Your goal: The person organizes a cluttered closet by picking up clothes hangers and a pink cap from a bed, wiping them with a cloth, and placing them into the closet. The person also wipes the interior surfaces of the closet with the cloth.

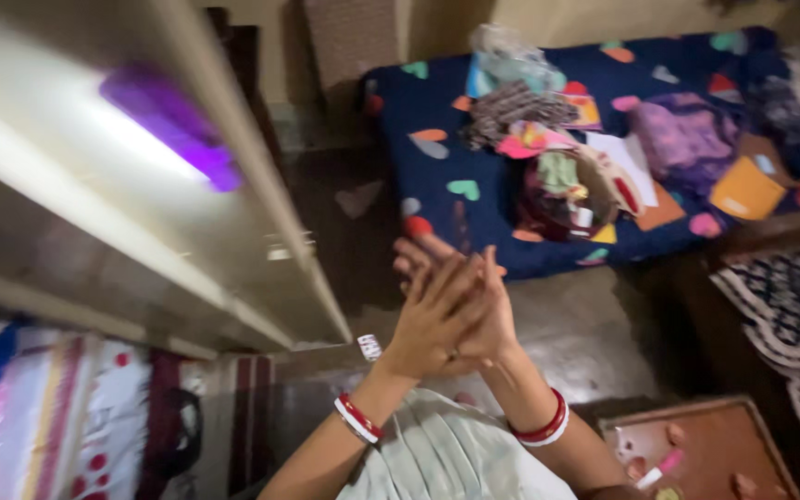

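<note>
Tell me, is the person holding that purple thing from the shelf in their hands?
No, the purple thing lies on the pale shelf, while the left hand and right hand are pressed together, empty.

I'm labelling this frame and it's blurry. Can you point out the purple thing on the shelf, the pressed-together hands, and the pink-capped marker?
purple object (173, 125), head view, middle of its blurred body on the shelf.
left hand (430, 319), head view, back of the hand.
right hand (495, 324), head view, its visible edge behind the left.
marker (659, 468), head view, its barrel.
</note>
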